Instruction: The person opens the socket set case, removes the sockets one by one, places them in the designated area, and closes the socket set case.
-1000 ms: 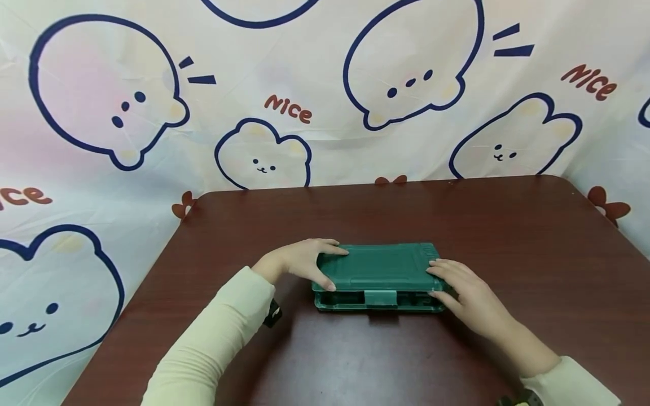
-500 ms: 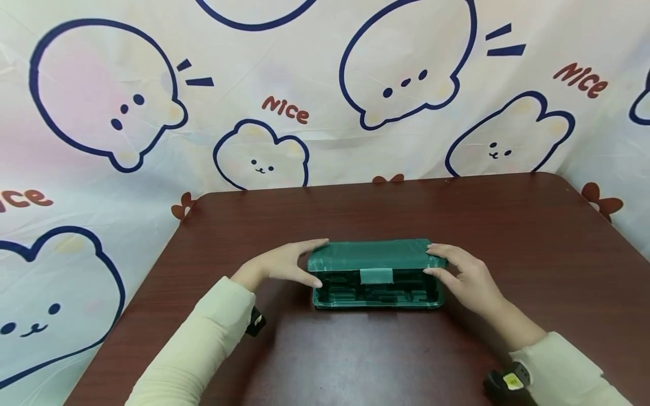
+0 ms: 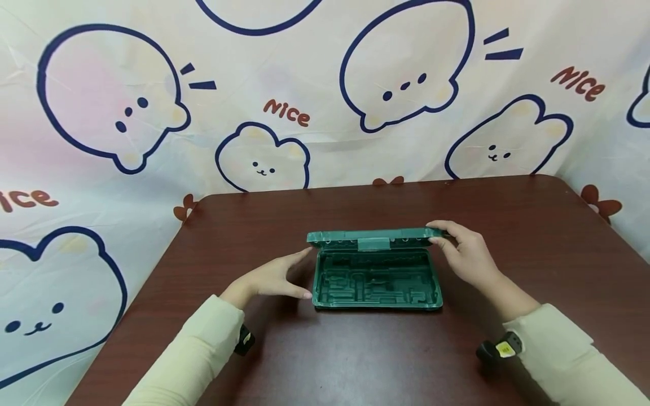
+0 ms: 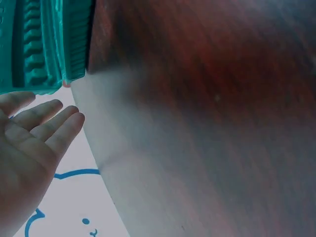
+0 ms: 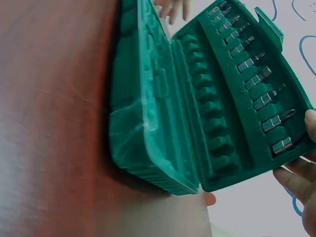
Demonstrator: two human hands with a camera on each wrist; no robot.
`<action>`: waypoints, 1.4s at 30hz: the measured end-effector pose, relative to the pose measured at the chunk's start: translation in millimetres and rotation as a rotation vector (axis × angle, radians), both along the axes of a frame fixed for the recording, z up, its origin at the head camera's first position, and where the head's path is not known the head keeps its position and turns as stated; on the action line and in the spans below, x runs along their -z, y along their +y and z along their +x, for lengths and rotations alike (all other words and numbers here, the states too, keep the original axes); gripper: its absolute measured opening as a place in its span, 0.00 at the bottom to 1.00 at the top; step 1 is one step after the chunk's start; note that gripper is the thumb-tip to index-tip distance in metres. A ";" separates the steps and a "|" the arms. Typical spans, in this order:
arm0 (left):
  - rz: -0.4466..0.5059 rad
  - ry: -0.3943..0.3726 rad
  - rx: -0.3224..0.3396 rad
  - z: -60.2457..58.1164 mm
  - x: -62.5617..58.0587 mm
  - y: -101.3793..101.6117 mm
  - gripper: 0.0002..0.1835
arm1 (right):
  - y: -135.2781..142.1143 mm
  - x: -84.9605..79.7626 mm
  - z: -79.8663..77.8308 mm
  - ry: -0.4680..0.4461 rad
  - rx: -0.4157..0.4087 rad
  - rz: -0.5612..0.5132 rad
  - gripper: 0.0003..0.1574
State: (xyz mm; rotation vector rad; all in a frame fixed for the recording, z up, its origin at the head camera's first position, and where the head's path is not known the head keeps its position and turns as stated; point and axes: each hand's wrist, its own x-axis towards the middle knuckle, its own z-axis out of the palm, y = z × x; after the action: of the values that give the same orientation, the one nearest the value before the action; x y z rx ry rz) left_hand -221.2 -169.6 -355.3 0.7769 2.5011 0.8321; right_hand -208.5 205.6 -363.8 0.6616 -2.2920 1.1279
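The person's left hand (image 3: 269,277) has moved away from the lid to just beside the left end of the rectangular green plastic case base (image 3: 378,307), thumb and forefinger spread, gripping nothing; thumb contact is hard to tell. The base sits mid-scene on the dark reddish-brown wooden table (image 3: 244,225). Above its far side, the matching green plastic lid (image 3: 335,235), nearly down a second ago, has swung up, exposing moulded recesses and, inside the lid, a row of silvery metal bits (image 5: 258,79). At right, the right hand (image 3: 472,254) pinches the lid's right end, apparently supporting it alone, so the case's inside seems reachable.
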 end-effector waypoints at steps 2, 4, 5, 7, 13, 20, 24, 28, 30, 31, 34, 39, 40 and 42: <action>0.003 0.018 0.018 0.9 2.5 2.1 0.51 | 1.0 -2.9 -4.6 -0.048 0.008 -0.024 0.15; -0.005 0.056 0.030 1.9 5.3 5.9 0.49 | 2.9 -5.9 -9.4 -0.096 0.019 -0.032 0.15; -0.014 0.083 0.033 2.5 6.6 8.4 0.48 | -1.0 -17.0 -4.3 -0.121 0.063 0.000 0.14; -0.054 0.158 0.033 4.2 9.0 14.4 0.45 | 0.4 -20.7 -8.5 -0.169 0.068 -0.002 0.15; -0.209 0.379 0.107 12.0 14.9 33.4 0.40 | 4.7 -32.7 -23.9 -0.309 0.071 0.026 0.19; -0.258 0.360 0.146 15.5 19.6 38.8 0.39 | 7.3 -41.0 -48.5 -0.511 0.012 -0.014 0.24; -0.258 0.311 0.126 13.6 23.6 36.9 0.42 | 5.5 -40.7 -63.1 -0.613 -0.036 -0.109 0.25; -0.248 0.292 0.136 10.8 26.2 36.7 0.44 | 4.5 -33.8 -75.8 -0.655 -0.033 -0.173 0.24; -0.245 0.299 0.148 9.7 26.4 36.8 0.44 | 4.5 -28.4 -81.3 -0.668 -0.024 -0.196 0.24; -0.246 0.305 0.153 9.3 26.4 36.7 0.45 | 4.5 -25.7 -83.9 -0.675 -0.024 -0.209 0.24; -0.273 0.328 0.163 8.7 26.5 35.6 0.45 | 4.0 -18.5 -90.4 -0.700 -0.029 -0.228 0.29; -0.321 0.350 0.175 8.7 26.1 33.8 0.48 | -1.7 -9.8 -98.6 -0.749 -0.021 -0.204 0.33; -0.324 0.354 0.181 8.5 26.1 33.7 0.49 | -3.4 -8.3 -99.8 -0.758 -0.017 -0.196 0.33; -0.330 0.355 0.194 8.1 26.5 33.5 0.50 | -6.3 -5.1 -101.8 -0.775 -0.003 -0.178 0.33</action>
State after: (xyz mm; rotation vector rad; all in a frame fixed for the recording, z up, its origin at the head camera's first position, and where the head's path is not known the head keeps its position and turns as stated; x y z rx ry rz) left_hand -213.1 -136.1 -381.8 1.1008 2.7061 0.2171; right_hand -310.3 199.3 -358.7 0.1552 -2.7371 1.7952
